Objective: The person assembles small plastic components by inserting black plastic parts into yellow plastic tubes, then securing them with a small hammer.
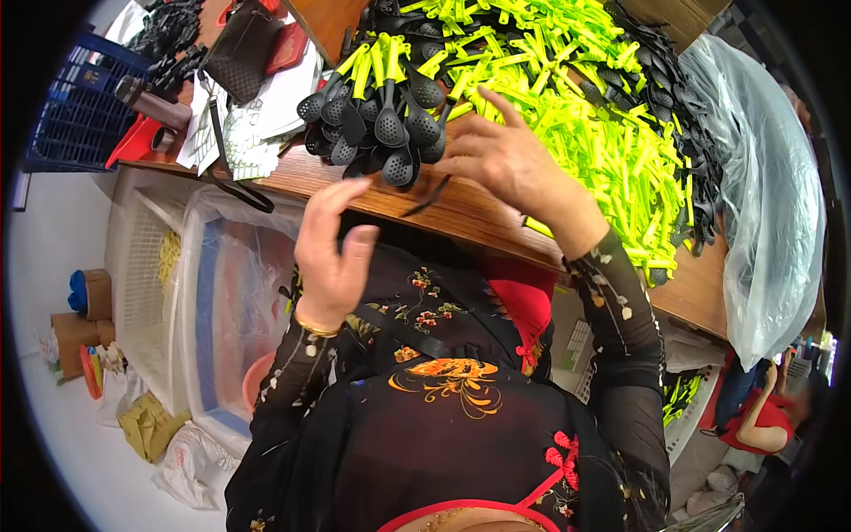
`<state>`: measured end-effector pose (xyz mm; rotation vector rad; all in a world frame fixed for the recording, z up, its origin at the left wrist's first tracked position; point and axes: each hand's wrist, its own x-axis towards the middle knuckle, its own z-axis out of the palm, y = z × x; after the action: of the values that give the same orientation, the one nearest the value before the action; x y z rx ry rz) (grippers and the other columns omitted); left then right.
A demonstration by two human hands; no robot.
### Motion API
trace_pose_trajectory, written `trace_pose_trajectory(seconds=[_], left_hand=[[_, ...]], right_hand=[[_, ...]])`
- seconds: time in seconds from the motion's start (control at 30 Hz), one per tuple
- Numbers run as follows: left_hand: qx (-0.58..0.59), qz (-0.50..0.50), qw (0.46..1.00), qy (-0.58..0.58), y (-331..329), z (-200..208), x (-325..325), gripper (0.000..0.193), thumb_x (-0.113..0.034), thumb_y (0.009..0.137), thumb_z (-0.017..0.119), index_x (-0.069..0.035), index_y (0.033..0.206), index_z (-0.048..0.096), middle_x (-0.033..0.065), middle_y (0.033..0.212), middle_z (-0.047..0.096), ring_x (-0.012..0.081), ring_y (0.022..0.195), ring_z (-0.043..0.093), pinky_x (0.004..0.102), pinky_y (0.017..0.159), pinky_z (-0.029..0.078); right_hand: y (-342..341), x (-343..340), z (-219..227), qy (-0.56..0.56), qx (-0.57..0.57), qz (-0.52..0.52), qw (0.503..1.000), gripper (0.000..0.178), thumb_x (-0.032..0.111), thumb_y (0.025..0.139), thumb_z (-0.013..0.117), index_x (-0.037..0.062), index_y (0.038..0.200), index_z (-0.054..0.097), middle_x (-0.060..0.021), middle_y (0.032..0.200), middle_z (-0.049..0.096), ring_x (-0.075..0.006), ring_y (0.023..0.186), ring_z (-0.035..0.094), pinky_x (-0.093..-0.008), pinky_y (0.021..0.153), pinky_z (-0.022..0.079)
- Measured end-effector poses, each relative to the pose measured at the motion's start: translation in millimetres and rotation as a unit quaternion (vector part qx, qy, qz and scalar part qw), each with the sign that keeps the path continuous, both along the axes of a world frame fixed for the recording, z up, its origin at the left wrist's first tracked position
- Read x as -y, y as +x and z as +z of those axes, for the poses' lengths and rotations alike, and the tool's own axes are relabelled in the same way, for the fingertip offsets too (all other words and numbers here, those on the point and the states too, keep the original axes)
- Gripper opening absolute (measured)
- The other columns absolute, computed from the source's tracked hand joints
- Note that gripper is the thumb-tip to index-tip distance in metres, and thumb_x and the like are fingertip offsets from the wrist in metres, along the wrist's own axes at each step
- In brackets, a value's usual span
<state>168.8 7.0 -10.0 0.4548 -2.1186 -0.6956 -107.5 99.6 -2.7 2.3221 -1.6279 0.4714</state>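
My left hand (332, 253) is raised in front of the table's edge, thumb and fingers apart, with nothing in it. Over the tabletop, my right hand (514, 164) reaches left with its index finger lifted and the others spread, and I see nothing held in it. Just left of its fingertips lies a bunch of black slotted spoons and other kitchen utensils (390, 129) with bright green handles, heads toward me. Between my hands a thin dark strip (430, 197) shows blurred at the table edge; its kind is unclear.
A big heap of green handles (603, 151) covers the table's right side, with black utensil heads (660, 75) behind. Clear plastic sheeting (753, 195) hangs at the right. A brown bag (238, 58), papers (253, 133) and a flask (155, 105) lie left. Below stands a plastic-lined bin (208, 301).
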Motion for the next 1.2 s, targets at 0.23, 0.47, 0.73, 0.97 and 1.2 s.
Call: trace_pose_trajectory(seconds=[0.23, 0.47, 0.73, 0.97, 1.2], left_hand=[[0.181, -0.033, 0.983, -0.021, -42, 2, -4, 0.033, -0.010, 0.095, 0.067, -0.003, 0.128, 0.066, 0.0109, 0.111, 0.070, 0.0307, 0.105, 0.066, 0.0403, 0.092, 0.049], [0.176, -0.070, 0.979, -0.080, -56, 6, -14, 0.035, -0.005, 0.085, 0.073, -0.003, 0.120, 0.068, 0.0100, 0.107, 0.067, 0.0304, 0.105, 0.064, 0.0439, 0.094, 0.045], [0.173, -0.088, 0.976, -0.101, -62, 1, -4, 0.028, -0.006, 0.092, 0.070, -0.004, 0.120, 0.071, 0.0088, 0.097, 0.074, 0.0300, 0.091, 0.069, 0.0400, 0.086, 0.048], [0.145, -0.074, 0.985, -0.061, -69, 9, -14, 0.029, -0.009, 0.088, 0.074, -0.003, 0.115, 0.070, 0.0114, 0.099, 0.072, 0.0327, 0.087, 0.067, 0.0418, 0.078, 0.049], [0.138, -0.054, 0.986, -0.069, -56, -1, -9, 0.014, -0.013, 0.090, 0.073, -0.004, 0.100, 0.068, 0.0100, 0.085, 0.068, 0.0322, 0.074, 0.065, 0.0414, 0.068, 0.048]], right_hand=[[18, -12, 2, -0.020, 0.187, 0.021, 0.982, 0.022, 0.024, 0.086, 0.076, 0.0128, 0.102, 0.066, -0.0030, 0.083, 0.067, -0.0237, 0.091, 0.066, -0.0471, 0.111, 0.044], [14, -37, -2, 0.055, 0.229, 0.011, 0.972, 0.028, 0.022, 0.090, 0.077, 0.0143, 0.114, 0.063, -0.0085, 0.092, 0.072, -0.0329, 0.084, 0.071, -0.0425, 0.072, 0.057], [0, -38, 5, 0.065, 0.284, -0.008, 0.957, 0.021, 0.019, 0.092, 0.075, 0.0072, 0.107, 0.067, -0.0104, 0.097, 0.068, -0.0324, 0.095, 0.069, -0.0424, 0.080, 0.057], [14, -28, 12, -0.044, 0.185, -0.005, 0.982, 0.016, 0.015, 0.088, 0.078, 0.0072, 0.100, 0.070, -0.0110, 0.086, 0.063, -0.0324, 0.081, 0.065, -0.0417, 0.072, 0.053], [27, -17, -4, -0.031, 0.256, -0.023, 0.966, 0.012, 0.014, 0.089, 0.078, 0.0064, 0.090, 0.068, -0.0119, 0.082, 0.062, -0.0334, 0.078, 0.063, -0.0442, 0.069, 0.051]])
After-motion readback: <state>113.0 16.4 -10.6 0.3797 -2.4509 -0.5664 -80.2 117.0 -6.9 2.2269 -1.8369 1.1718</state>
